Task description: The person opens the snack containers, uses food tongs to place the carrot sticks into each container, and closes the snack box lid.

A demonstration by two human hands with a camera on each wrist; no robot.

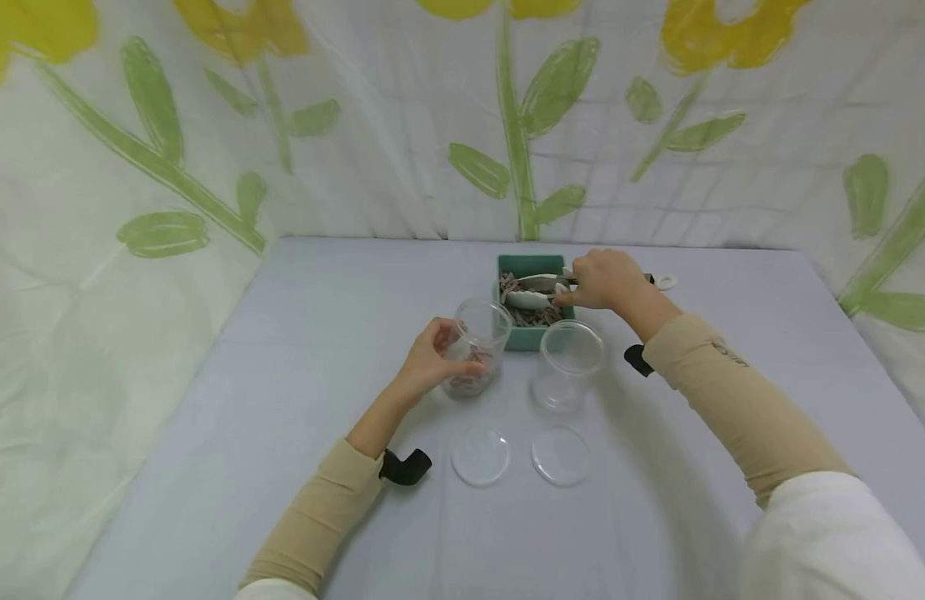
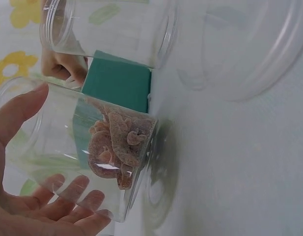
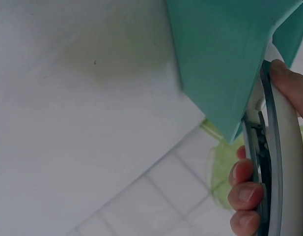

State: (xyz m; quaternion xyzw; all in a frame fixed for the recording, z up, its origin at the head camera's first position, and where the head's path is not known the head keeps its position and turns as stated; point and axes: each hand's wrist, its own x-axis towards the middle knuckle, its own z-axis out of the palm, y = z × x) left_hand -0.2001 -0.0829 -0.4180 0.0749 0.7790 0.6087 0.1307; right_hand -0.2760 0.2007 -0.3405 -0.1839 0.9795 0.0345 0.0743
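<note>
While left fingers (image 2: 21, 110) clasp a jar (image 2: 82, 147) and right fingers (image 3: 245, 194) grip tongs (image 3: 287, 162), a pale table (image 1: 305, 358) fronts flower-patterned sheeting (image 1: 387, 125).

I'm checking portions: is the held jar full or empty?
Partly filled: in the left wrist view, brownish pieces sit at the base of the held jar, with clear space above.
</note>
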